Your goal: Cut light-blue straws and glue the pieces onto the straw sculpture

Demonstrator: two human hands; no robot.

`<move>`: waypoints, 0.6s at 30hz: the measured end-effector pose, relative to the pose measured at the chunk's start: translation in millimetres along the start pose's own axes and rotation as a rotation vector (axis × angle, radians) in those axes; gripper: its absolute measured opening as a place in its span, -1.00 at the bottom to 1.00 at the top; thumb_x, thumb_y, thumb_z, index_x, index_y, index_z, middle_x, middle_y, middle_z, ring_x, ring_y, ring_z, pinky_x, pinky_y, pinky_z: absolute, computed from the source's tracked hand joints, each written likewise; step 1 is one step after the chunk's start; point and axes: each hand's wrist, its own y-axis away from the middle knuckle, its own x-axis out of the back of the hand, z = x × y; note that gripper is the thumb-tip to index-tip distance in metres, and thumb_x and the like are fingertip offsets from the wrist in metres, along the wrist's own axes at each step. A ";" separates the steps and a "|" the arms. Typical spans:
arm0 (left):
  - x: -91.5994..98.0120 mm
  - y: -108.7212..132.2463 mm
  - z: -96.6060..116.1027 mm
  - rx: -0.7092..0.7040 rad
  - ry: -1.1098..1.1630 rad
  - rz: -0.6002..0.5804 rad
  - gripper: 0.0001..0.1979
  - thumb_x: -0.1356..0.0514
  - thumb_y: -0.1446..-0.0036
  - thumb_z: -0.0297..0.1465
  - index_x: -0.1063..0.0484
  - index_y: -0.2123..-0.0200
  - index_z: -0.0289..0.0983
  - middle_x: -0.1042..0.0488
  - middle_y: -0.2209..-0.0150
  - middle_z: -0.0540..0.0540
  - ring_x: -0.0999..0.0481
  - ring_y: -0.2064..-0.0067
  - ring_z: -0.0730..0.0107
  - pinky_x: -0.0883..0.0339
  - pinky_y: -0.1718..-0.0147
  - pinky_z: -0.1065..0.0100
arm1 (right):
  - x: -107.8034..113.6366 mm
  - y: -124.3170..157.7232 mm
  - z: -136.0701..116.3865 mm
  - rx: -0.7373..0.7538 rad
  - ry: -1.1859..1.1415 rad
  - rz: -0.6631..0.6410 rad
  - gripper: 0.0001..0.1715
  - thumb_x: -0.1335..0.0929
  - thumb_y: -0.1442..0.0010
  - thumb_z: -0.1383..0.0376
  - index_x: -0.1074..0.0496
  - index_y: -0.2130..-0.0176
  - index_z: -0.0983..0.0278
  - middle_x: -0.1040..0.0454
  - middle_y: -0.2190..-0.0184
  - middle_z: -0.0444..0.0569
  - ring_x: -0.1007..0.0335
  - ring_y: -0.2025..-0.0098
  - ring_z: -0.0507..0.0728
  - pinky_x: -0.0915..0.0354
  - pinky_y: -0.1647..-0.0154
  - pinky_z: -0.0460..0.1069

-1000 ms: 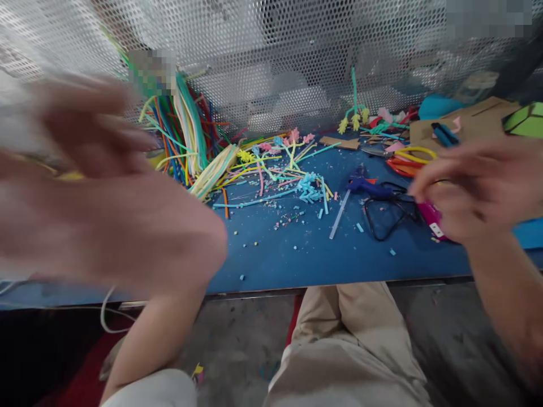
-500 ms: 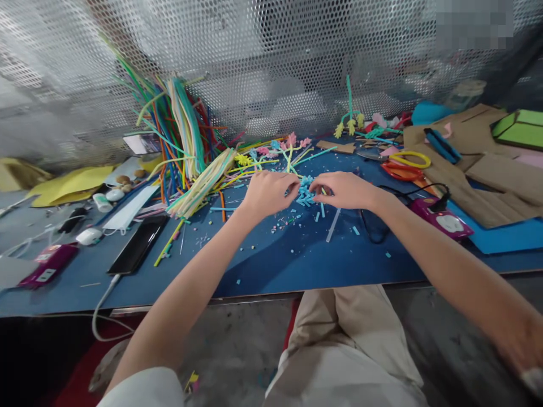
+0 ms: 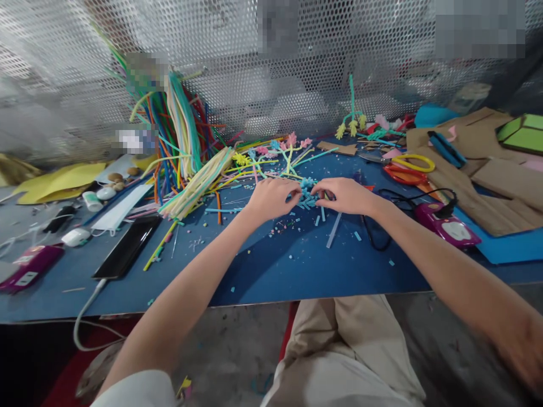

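Between my two hands is a small light-blue cluster of fuzzy pipe cleaner (image 3: 307,194), with short branching tips. My left hand (image 3: 274,198) has its fingers curled into a pinch at the cluster's left side. On the opposite side my right hand (image 3: 341,196) pinches it with thumb and fingers bent. The fingertips partly hide the exact contact. Just behind my hands lie pipe-cleaner pieces with pink tips (image 3: 291,139) and yellow tips (image 3: 241,159). Tiny blue and pale clippings (image 3: 280,226) are scattered in front of them on the blue tabletop (image 3: 263,271).
A large bundle of coloured pipe cleaners (image 3: 182,124) stands at back left. Scissors with yellow and red handles (image 3: 411,164), cardboard (image 3: 504,181) and a purple power strip (image 3: 445,223) are on the right. A phone (image 3: 127,249) on a cable lies left. Perforated mesh (image 3: 322,68) rises behind.
The view has shifted slightly, so the table sits a little lower in the picture. Both hands remain at the blue cluster, with only slight finger movement.
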 end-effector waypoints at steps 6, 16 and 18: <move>-2.4 8.1 -1.5 -0.027 -0.006 -0.123 -0.75 -0.14 -0.29 -0.20 -0.56 0.16 -0.17 -0.61 0.20 -0.07 -0.57 0.19 0.25 -0.35 0.17 0.27 | -3.0 -0.3 6.2 0.034 -0.073 0.037 -0.71 -0.37 -0.27 0.09 -0.53 0.11 0.20 -0.54 0.25 -0.02 -0.38 0.32 0.09 -0.21 0.30 0.00; -7.7 9.2 -5.0 -0.053 0.061 -0.164 -0.73 -0.12 -0.36 -0.17 -0.55 0.13 -0.16 -0.62 0.16 -0.03 -0.58 0.17 0.31 -0.30 0.22 0.37 | -2.9 3.7 8.0 0.033 -0.188 0.098 -0.74 -0.36 -0.28 0.13 -0.56 0.13 0.20 -0.58 0.24 -0.02 -0.42 0.29 0.10 -0.28 0.25 0.02; -6.9 9.8 -4.8 -0.045 0.081 -0.155 -0.73 -0.12 -0.36 -0.16 -0.55 0.12 -0.15 -0.62 0.15 -0.02 -0.58 0.18 0.35 -0.30 0.25 0.39 | -3.1 3.4 7.8 0.034 -0.192 0.109 -0.70 -0.36 -0.28 0.12 -0.55 0.08 0.20 -0.56 0.23 0.00 -0.40 0.31 0.10 -0.29 0.27 0.02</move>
